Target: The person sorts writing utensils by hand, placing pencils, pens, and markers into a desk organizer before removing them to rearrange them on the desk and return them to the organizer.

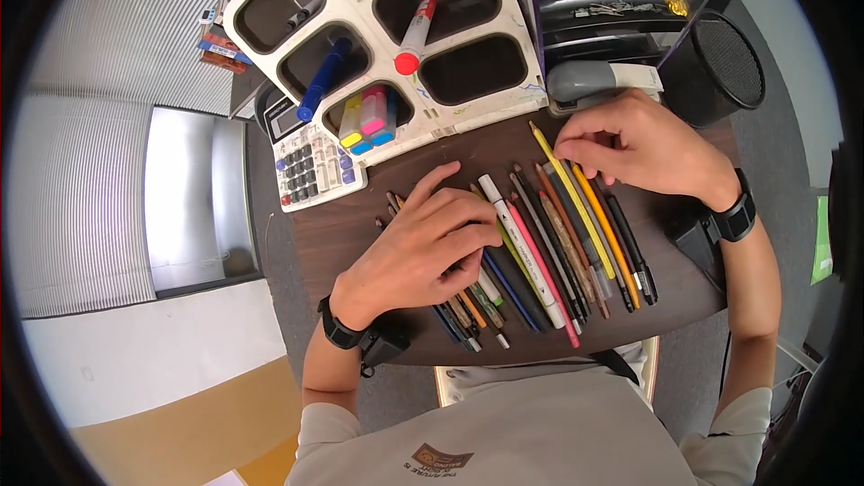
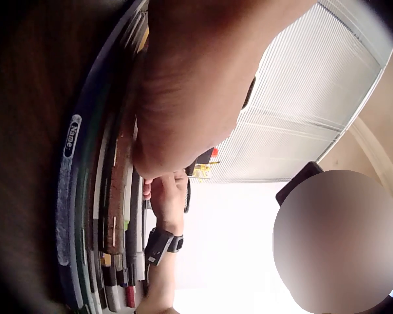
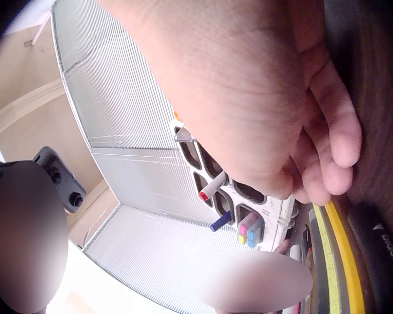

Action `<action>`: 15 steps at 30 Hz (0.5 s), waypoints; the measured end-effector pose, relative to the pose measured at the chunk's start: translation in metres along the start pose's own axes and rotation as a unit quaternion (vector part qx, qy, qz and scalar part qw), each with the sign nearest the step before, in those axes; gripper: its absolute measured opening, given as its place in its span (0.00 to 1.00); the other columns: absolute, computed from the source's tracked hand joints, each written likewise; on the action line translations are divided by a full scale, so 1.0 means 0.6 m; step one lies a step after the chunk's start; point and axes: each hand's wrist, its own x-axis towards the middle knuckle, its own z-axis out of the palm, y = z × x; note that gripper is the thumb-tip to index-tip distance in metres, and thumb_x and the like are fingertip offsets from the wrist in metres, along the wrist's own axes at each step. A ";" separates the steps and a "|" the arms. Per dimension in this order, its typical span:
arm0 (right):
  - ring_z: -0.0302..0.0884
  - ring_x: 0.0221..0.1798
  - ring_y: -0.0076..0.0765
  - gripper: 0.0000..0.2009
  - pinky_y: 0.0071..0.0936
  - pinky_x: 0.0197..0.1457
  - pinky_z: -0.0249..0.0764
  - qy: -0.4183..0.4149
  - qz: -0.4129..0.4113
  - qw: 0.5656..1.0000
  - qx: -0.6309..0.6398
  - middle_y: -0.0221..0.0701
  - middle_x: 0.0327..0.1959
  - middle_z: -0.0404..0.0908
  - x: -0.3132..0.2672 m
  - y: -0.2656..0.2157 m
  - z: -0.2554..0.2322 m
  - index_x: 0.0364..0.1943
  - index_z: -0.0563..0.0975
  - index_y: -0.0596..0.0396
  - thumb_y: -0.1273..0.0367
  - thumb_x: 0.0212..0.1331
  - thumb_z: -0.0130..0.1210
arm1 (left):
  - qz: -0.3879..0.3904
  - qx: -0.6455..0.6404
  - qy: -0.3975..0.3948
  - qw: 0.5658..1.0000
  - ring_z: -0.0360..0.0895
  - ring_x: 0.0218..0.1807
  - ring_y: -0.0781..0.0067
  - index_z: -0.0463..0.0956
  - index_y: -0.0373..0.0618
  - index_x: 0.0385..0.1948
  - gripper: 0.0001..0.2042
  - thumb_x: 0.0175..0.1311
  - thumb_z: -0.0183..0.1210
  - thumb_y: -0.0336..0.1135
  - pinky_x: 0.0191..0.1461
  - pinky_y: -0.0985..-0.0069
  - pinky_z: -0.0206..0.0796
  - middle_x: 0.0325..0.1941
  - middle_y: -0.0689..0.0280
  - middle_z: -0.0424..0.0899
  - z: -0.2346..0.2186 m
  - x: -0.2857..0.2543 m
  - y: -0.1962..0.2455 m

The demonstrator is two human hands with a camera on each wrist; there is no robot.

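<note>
**While a person's left hand (image 1: pixel 418 247) bends over one side of a row of pens and pencils (image 1: pixel 556 238), the right hand (image 1: pixel 652 148) reaches its far ends**

As I look on, the two hands are well apart, and the row lies side by side on a dark brown wood-look tabletop (image 1: pixel 337 256), most of it slanting toward the person. The left hand spreads over the row's left part, its fingers parted and loosely bent, the fingertips close to a slim white marker (image 1: pixel 520 252); I cannot tell whether they touch it. The right hand has its fingers and thumb bent close together at the sharpened end of a long yellow pencil (image 1: pixel 589 225). Whether it pinches that pencil, I cannot tell.

Just right of the yellow pencil lie an orange-yellow pencil (image 1: pixel 607 225) and black pens (image 1: pixel 634 252); a pinkish-red pencil (image 1: pixel 544 256) lies beside the slim white marker.

Beyond the hands stands a white plastic organizer (image 1: pixel 355 4) with dark compartments. One holds a red-and-white marker (image 1: pixel 417 36), another a blue marker (image 1: pixel 322 85), and a lower one pink, yellow and blue highlighters (image 1: pixel 371 117). To its left sits a white calculator (image 1: pixel 310 171); to its right, a grey stapler (image 1: pixel 585 81) and a black mesh cup (image 1: pixel 724 72).
</note>
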 end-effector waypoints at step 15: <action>0.85 0.24 0.30 0.12 0.28 0.31 0.80 -0.009 0.004 1.000 -0.007 0.37 0.25 0.87 0.000 -0.004 -0.004 0.46 0.87 0.64 0.66 0.76 0.60 | -0.025 -0.003 0.011 1.000 0.79 0.57 0.57 0.84 0.45 0.44 0.17 0.50 0.67 0.18 0.81 0.41 0.67 0.50 0.63 0.81 0.003 -0.004 -0.001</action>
